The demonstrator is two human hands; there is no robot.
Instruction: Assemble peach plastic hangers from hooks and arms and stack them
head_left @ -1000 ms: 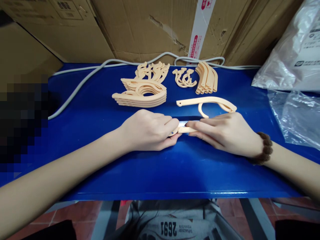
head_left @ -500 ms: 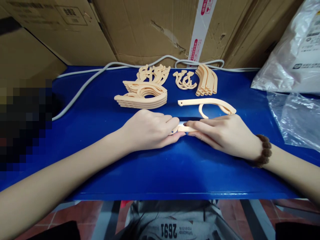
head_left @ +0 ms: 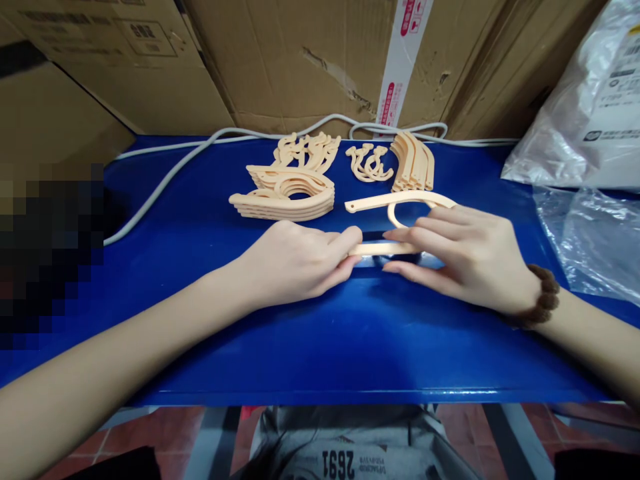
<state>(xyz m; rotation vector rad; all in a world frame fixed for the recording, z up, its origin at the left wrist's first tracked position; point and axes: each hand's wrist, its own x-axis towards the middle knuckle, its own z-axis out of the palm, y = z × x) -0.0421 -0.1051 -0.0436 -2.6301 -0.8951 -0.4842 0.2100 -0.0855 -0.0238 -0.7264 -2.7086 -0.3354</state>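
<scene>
My left hand (head_left: 310, 260) is closed on one end of a cream plastic folding-hanger arm (head_left: 383, 249), thumb and index finger pinching it. The arm points right, held just above the blue table; its left end is hidden in my fingers. Around its right end is my right hand (head_left: 460, 253), fingers and thumb apart, the thumb clear of the arm. Whether a fingertip touches it I cannot tell. Just behind lies another hanger arm (head_left: 385, 201) with a curved hook (head_left: 394, 217) below it, partly covered by my right hand.
On the blue table (head_left: 320, 353) are stacked folded hangers (head_left: 285, 208), loose hooks (head_left: 370, 163) and a pile of hanger arms (head_left: 414, 163). A white cable (head_left: 165, 180) runs along the back before cardboard boxes (head_left: 300, 67). Clear plastic bags (head_left: 570, 133) lie at right.
My right hand has shifted right and its fingers have spread, baring more of the hanger arm. The hanger arm lying behind has slid slightly left. My left hand stays nearly in place.
</scene>
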